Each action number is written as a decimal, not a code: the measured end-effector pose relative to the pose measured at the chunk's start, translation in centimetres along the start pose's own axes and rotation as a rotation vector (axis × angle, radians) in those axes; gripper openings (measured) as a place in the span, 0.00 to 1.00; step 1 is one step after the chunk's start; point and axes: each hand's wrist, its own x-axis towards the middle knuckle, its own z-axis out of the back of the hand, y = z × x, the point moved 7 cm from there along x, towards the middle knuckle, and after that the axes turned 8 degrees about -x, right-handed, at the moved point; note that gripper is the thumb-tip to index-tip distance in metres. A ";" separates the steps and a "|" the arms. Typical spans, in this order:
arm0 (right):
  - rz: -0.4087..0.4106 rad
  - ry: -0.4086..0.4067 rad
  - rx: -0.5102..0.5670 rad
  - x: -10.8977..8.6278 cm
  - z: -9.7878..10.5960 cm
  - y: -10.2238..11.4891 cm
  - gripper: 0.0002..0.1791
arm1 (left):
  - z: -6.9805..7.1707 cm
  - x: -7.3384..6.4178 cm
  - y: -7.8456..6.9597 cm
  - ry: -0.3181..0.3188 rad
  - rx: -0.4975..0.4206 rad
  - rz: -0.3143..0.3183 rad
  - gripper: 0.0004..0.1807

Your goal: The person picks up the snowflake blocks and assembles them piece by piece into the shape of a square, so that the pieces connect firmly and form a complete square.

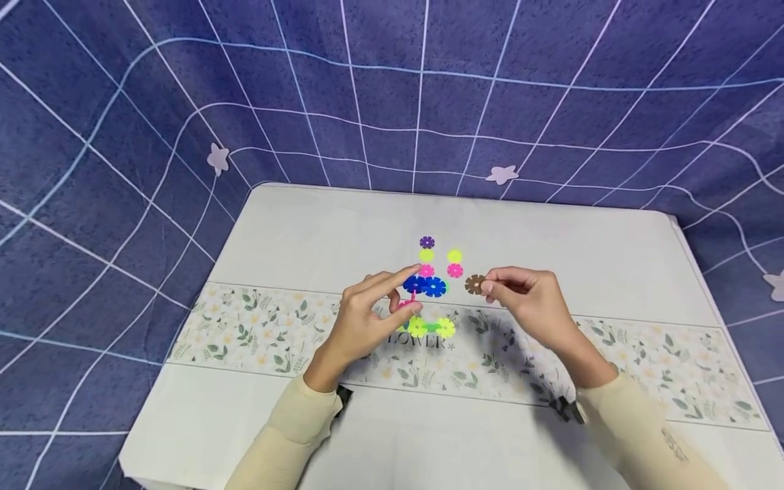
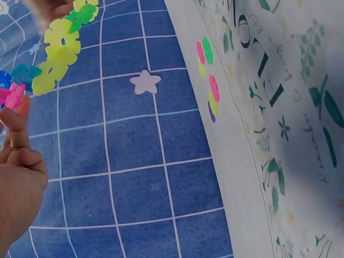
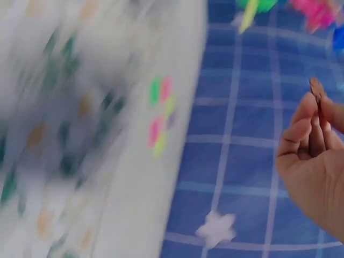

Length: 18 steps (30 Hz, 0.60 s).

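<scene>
My left hand pinches a linked chain of notched plastic flower discs, held up over the table. Blue discs form its upper part, with yellow discs and green ones lower down. In the left wrist view a pink disc of the chain lies at my fingertips. Thumb and index finger of my right hand grip a single brown flower disc by its edge, to the right of the chain and apart from it. The right wrist view shows this brown disc nearly edge-on.
Several loose discs lie on the white table beyond my hands, among them a purple disc, a yellow disc and a pink disc. A floral printed band crosses the table. Behind hangs a blue gridded curtain.
</scene>
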 end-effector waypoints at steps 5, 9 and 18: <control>0.055 -0.063 0.076 -2.1 -0.5 2.7 0.06 | -0.4 0.1 -0.1 0.008 -0.015 -0.005 0.27; 0.074 -0.092 0.095 -2.7 -0.7 4.2 0.03 | -0.6 0.1 -0.2 0.014 -0.017 -0.005 0.27; 0.088 -0.087 0.091 -3.2 -1.0 6.8 0.03 | -0.5 -0.1 -0.4 0.030 -0.009 0.010 0.28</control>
